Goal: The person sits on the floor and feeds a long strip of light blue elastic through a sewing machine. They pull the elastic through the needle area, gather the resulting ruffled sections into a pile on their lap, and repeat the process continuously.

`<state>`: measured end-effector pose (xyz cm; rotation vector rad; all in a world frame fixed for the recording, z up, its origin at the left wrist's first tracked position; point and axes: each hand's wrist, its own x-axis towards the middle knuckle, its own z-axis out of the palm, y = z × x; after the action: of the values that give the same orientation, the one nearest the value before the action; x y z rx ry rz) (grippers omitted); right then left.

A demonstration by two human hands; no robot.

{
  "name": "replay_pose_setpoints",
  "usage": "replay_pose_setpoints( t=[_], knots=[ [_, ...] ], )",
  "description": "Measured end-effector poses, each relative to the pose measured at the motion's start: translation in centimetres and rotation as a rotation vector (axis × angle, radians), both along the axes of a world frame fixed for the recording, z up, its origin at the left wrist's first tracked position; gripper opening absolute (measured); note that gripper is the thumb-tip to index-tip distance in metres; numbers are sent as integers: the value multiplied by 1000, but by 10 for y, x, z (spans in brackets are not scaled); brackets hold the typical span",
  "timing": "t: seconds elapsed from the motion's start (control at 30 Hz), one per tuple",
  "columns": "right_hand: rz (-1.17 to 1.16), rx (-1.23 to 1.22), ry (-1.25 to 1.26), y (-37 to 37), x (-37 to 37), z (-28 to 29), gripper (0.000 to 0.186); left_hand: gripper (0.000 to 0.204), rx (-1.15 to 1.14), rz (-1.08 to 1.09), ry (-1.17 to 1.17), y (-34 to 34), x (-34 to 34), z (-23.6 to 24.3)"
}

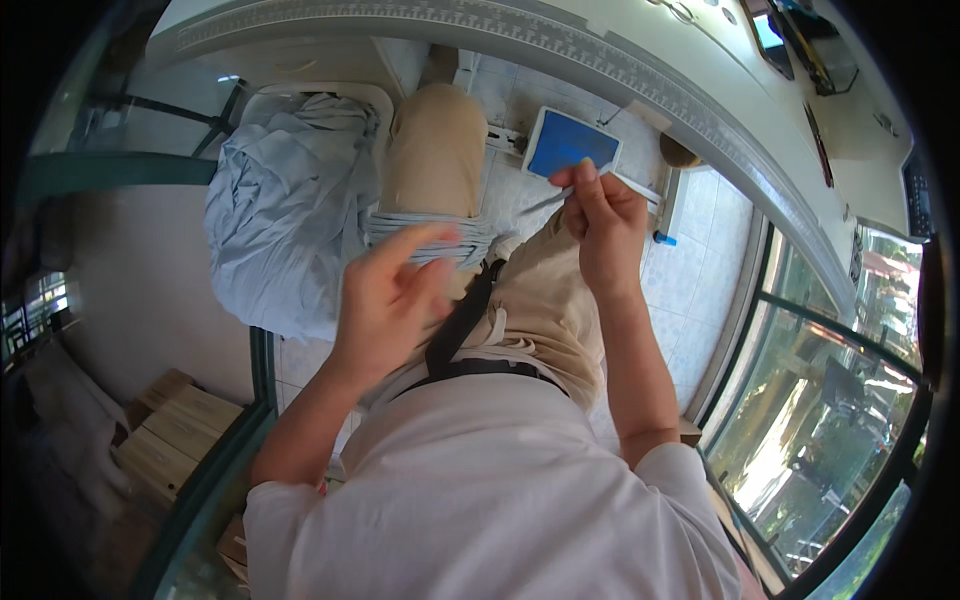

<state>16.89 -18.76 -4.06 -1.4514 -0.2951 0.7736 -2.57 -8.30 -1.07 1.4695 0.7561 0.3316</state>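
Raised over my lap, my right hand (607, 220) is closed in a pinch, thumb against fingers. A thin pale grey strip (545, 203) sticks out of it toward the left; whether it is cloth or something stiffer I cannot make out. My left hand (390, 295), slightly smeared by motion, has its thumb and fingers apart with nothing visible between them. Just beyond it, a stack of folded grey-blue fabric strips (385, 226) lies across my left thigh, partly covered by the hand.
Left of my leg, a heap of light blue cloth (285, 190) fills a pale bin (388, 108). Ahead curves a table edge with a ruler scale (430, 27). Below it sits a blue-topped pedal (570, 143). Glass windows (810, 400) stand at right, wooden boxes (180, 435) at lower left.
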Motion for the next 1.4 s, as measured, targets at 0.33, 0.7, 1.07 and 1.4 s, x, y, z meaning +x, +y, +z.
replay_pose_setpoints(
  t=[0.33, 0.7, 1.07, 1.4],
  knots=[
    [-37, 365, 446, -24, -1, 5, 26, 7, 272, 25, 76, 37, -23, -16],
    [50, 209, 789, -29, -18, -66, 23, 38, 1167, 272, 770, 147, -174, -69],
    [320, -338, -16, -29, -10, -26, 19, 34, 1197, 160, 643, 153, -111, -81],
    [-222, -820, -1513, 90, 143, 110, 19, 10, 1311, 53, -189, 165, 176, 74]
  ],
)
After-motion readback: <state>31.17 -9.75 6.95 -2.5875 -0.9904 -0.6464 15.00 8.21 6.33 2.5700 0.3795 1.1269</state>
